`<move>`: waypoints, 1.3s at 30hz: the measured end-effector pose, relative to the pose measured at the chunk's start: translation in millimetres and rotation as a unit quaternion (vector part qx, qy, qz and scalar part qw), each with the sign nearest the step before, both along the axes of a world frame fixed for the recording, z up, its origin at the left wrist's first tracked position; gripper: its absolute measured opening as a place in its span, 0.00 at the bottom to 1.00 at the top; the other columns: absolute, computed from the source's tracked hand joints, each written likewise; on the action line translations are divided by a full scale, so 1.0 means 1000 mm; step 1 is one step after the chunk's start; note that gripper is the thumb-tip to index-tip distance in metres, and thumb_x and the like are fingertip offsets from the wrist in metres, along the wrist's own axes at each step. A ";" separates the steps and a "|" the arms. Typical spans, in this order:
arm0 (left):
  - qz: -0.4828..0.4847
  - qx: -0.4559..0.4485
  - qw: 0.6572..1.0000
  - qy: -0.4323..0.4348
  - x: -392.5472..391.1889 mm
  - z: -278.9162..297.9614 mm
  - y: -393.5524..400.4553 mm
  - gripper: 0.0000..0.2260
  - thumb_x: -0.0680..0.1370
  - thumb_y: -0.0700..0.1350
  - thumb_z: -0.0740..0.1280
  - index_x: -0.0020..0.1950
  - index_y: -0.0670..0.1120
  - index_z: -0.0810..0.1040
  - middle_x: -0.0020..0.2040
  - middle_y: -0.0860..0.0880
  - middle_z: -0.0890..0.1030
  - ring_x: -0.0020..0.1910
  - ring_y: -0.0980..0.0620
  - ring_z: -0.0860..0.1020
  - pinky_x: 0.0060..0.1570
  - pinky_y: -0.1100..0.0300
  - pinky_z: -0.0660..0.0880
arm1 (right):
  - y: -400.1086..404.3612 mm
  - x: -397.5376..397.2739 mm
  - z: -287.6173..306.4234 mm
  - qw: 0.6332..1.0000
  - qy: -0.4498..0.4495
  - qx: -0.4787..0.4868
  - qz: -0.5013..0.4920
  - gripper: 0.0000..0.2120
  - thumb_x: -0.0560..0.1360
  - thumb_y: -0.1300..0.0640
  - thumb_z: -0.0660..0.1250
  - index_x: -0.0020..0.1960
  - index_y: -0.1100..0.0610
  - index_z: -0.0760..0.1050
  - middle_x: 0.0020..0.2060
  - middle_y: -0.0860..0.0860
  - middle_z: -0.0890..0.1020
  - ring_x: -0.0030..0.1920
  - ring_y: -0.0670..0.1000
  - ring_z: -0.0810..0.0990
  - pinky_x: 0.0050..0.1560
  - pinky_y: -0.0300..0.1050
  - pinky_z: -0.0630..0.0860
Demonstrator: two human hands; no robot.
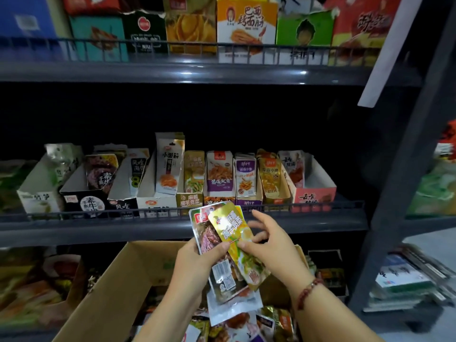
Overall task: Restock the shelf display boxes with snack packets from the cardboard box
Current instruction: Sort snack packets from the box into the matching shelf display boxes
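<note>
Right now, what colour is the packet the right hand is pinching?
Shiny yellow-gold with green at its lower part, pinched by the right hand; head view.

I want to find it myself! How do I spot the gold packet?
Look below the middle shelf, above the cardboard box. The gold packet is pinched by the right hand, lying over the red-labelled packet.

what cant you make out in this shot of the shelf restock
- How many packets the left hand holds: in the head view the yellow packet pinched by the right hand overlaps the stack.
- What fills the cardboard box: arms cover it and the bottom edge cuts it off.
- Items at far left and on the right rack: blurred.
- Back of the middle shelf: too dark.
</note>
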State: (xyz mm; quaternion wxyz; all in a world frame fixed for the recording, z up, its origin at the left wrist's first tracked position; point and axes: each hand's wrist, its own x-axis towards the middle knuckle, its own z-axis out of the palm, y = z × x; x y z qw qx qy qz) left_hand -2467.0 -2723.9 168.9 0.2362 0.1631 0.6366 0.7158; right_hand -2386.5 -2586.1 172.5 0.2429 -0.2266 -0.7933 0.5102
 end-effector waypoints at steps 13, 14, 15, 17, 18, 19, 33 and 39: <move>0.114 -0.009 0.991 0.068 -0.077 0.010 -0.034 0.04 0.73 0.38 0.73 0.46 0.46 0.81 0.42 0.49 0.86 0.44 0.46 0.84 0.49 0.45 0.80 | 0.004 -0.082 0.048 0.997 -0.047 0.013 0.055 0.05 0.78 0.54 0.66 0.42 0.50 0.75 0.33 0.43 0.79 0.27 0.38 0.75 0.25 0.30 0.67; 0.125 -0.010 0.989 0.074 -0.083 0.010 -0.036 0.04 0.73 0.39 0.74 0.46 0.46 0.81 0.43 0.49 0.86 0.44 0.47 0.84 0.49 0.46 0.80 | 0.006 -0.092 0.053 0.998 -0.041 0.022 0.048 0.08 0.79 0.54 0.64 0.41 0.51 0.74 0.30 0.43 0.78 0.26 0.40 0.73 0.24 0.30 0.66; 0.136 -0.010 0.987 0.082 -0.089 0.010 -0.038 0.04 0.73 0.40 0.74 0.46 0.47 0.81 0.43 0.50 0.85 0.44 0.48 0.84 0.49 0.48 0.80 | 0.009 -0.104 0.057 0.999 -0.029 0.027 0.037 0.09 0.79 0.55 0.63 0.40 0.52 0.73 0.27 0.43 0.76 0.24 0.40 0.72 0.22 0.30 0.65; 0.156 -0.005 0.984 0.081 -0.097 0.008 -0.042 0.04 0.73 0.41 0.74 0.45 0.47 0.82 0.42 0.51 0.85 0.43 0.49 0.84 0.47 0.51 0.80 | 0.016 -0.130 0.070 0.999 0.004 0.033 0.011 0.08 0.80 0.58 0.62 0.42 0.54 0.74 0.28 0.45 0.76 0.21 0.38 0.72 0.21 0.30 0.65; 0.161 0.000 0.984 0.072 -0.101 0.007 -0.044 0.04 0.73 0.41 0.74 0.45 0.47 0.82 0.41 0.51 0.85 0.43 0.49 0.84 0.47 0.50 0.80 | 0.019 -0.145 0.076 0.999 0.019 0.034 -0.001 0.04 0.79 0.59 0.63 0.46 0.55 0.74 0.31 0.46 0.76 0.21 0.37 0.72 0.21 0.29 0.65; 0.160 0.001 0.985 0.063 -0.103 0.005 -0.044 0.04 0.73 0.40 0.74 0.45 0.47 0.82 0.41 0.51 0.86 0.42 0.50 0.84 0.47 0.50 0.80 | 0.024 -0.157 0.081 0.999 0.034 0.040 -0.012 0.01 0.79 0.59 0.63 0.50 0.56 0.74 0.34 0.46 0.76 0.23 0.38 0.73 0.21 0.29 0.65; 0.171 0.027 0.984 0.040 -0.129 0.001 -0.058 0.05 0.74 0.41 0.73 0.43 0.50 0.81 0.38 0.56 0.85 0.39 0.55 0.84 0.42 0.55 0.78 | 0.072 -0.297 0.061 0.957 -0.134 0.239 -0.097 0.15 0.71 0.58 0.73 0.55 0.61 0.75 0.53 0.57 0.80 0.52 0.55 0.80 0.52 0.49 0.79; 0.163 0.037 0.986 0.021 -0.129 0.000 -0.056 0.04 0.74 0.40 0.73 0.44 0.50 0.82 0.40 0.54 0.86 0.42 0.52 0.84 0.45 0.53 0.79 | 0.086 -0.300 0.051 0.943 -0.165 0.276 -0.083 0.23 0.71 0.55 0.74 0.64 0.58 0.73 0.57 0.54 0.79 0.55 0.54 0.79 0.54 0.46 0.77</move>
